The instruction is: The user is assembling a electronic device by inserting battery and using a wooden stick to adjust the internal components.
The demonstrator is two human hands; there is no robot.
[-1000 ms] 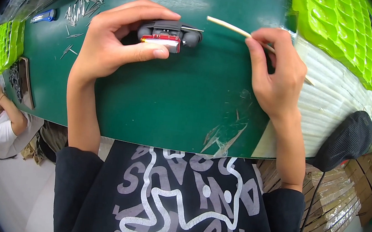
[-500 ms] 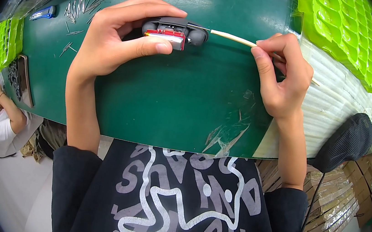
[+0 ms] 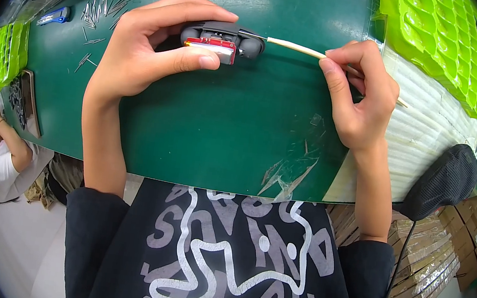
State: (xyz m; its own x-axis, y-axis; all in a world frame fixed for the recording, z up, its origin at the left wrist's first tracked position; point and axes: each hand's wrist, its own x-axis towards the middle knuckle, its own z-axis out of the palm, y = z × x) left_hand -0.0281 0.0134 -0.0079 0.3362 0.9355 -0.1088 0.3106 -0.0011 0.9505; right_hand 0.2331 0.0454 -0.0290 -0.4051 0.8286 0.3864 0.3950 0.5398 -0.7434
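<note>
Evidently, your left hand (image 3: 135, 46) is curled around a dark grey plastic housing (image 3: 217, 27), the thumb along its near side over a silver battery cell (image 3: 224, 54) and the fingers arched across its far side. That broad pinch, probably chosen to brace the piece firmly, holds it over the green tabletop (image 3: 224, 118) with its red circuit board (image 3: 223, 43) turned toward you and its right end clear of your fingers. A thin metal pin (image 3: 253, 34) juts from that end, pointing toward your other hand.

Your right hand (image 3: 368, 93) grasps a cream-coloured stick (image 3: 294, 47) between thumb and index finger; the other fingers are folded behind, and I cannot tell whether they press on it too. The stick's front end lines up with the pin, seemingly in contact with its tip, though the join is too small to be sure. Gripping it back from that end presumably gives finer aim and leaves the meeting point unobstructed.

Beyond your left hand, loose metal pins (image 3: 109, 3) lie scattered near a blue utility knife (image 3: 54, 17), likely set there for easy reach. On your right, a lime-green moulded tray (image 3: 444, 43) adjoins white foam sheeting (image 3: 422, 140), perhaps laid as cushioning
</note>
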